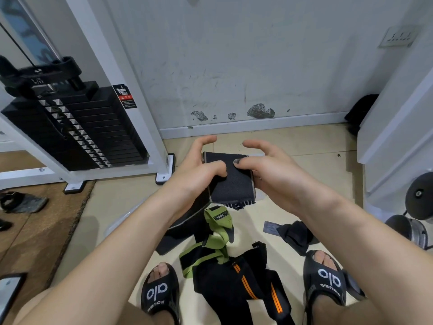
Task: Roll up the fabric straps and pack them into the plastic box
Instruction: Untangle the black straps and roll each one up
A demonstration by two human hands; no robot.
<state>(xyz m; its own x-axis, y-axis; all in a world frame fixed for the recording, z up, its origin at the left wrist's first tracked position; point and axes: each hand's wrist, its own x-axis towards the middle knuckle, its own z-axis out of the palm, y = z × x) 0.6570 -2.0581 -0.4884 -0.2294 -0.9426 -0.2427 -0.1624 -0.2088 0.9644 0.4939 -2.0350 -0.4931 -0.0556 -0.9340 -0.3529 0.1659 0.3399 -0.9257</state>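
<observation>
Scuffed white wall (257,55), beige tiled floor (304,141)

The plastic box (259,194) is mostly hidden behind the black strap (230,178) and both hands. The phone (9,292) is cut off by the left edge. The strap's lettering is unreadable.

Black strap (230,178), green strap (216,233), orange-striped strap (246,282)
</observation>
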